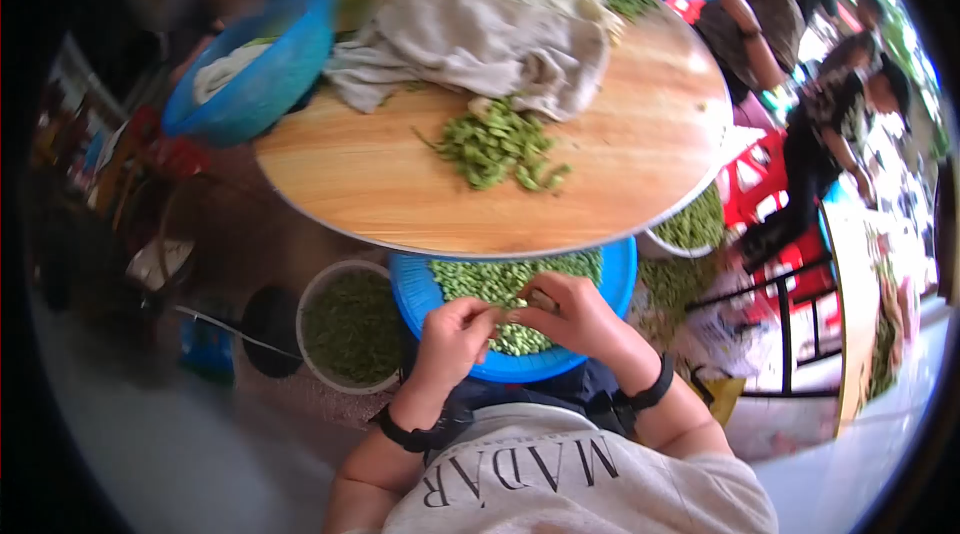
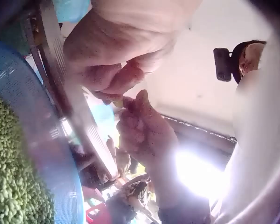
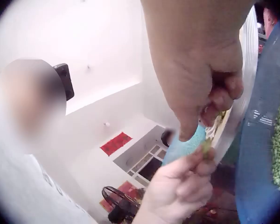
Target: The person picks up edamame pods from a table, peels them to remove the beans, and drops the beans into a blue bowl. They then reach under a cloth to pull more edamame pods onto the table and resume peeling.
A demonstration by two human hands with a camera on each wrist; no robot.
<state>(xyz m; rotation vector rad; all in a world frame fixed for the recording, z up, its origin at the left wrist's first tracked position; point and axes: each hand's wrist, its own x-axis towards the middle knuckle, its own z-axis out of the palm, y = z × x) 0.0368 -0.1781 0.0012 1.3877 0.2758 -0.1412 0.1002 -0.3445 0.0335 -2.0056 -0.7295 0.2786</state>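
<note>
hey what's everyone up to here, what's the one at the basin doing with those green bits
A person in a pale shirt has both hands over a blue basin of what look like shelled beans. The left hand pinches a small green piece; the right hand is close by, its grip unclear. A pile of green strips lies on the wooden table by a cloth.

Crumpled cloth (image 1: 490, 29) on wooden table (image 1: 370, 189); red chair (image 1: 762, 174) right; red wall sign (image 3: 116, 143).

The left hand (image 3: 179, 189) pinches a green piece (image 3: 206, 147) near the right hand (image 3: 198, 74), a blue basket (image 3: 255, 144) alongside
</note>
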